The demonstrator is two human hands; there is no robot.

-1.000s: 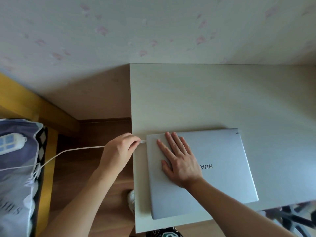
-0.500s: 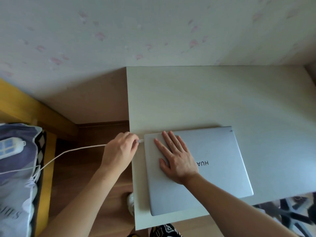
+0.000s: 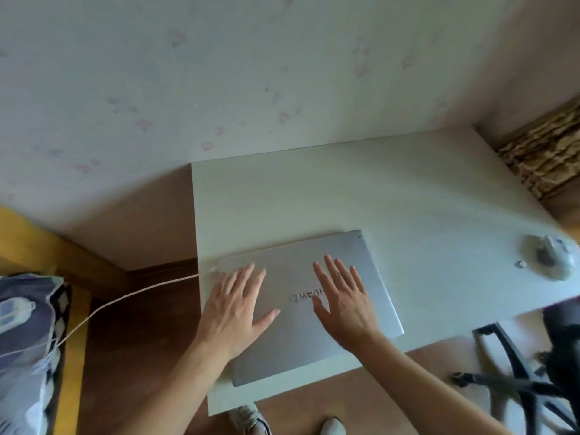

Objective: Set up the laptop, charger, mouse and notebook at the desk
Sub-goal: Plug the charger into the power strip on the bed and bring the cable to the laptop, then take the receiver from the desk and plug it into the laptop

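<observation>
A person looked down at a pale tabletop (image 3: 392,196) set against a wall with faint pink marks. A closed silver laptop (image 3: 295,277) lay flat on the near left part of the tabletop, its lid logo reading upside down from this view. Both bare hands rested palm-down on the lid. The left hand (image 3: 233,306) lay on the left side of the lid, fingers spread and straight, its grip wide and holding nothing. The right hand (image 3: 345,299) lay just right of the logo, fingers also spread and flat, its grip likewise wide and empty.

A white charger cable (image 3: 131,295) ran from the laptop's far left corner, off the tabletop edge, and down to the left over the wooden floor (image 3: 141,356) toward a bed with patterned bedding (image 3: 22,356), where a white power strip (image 3: 14,310) lay. Whether the plug was fully seated could not be told, because that spot was blurred.

A light-coloured mouse (image 3: 547,257) sat well apart from the laptop, near the right edge of the tabletop. The dark base of a chair (image 3: 518,381) showed below the tabletop at lower right, and the toes of two shoes (image 3: 251,422) showed at the bottom edge.
</observation>
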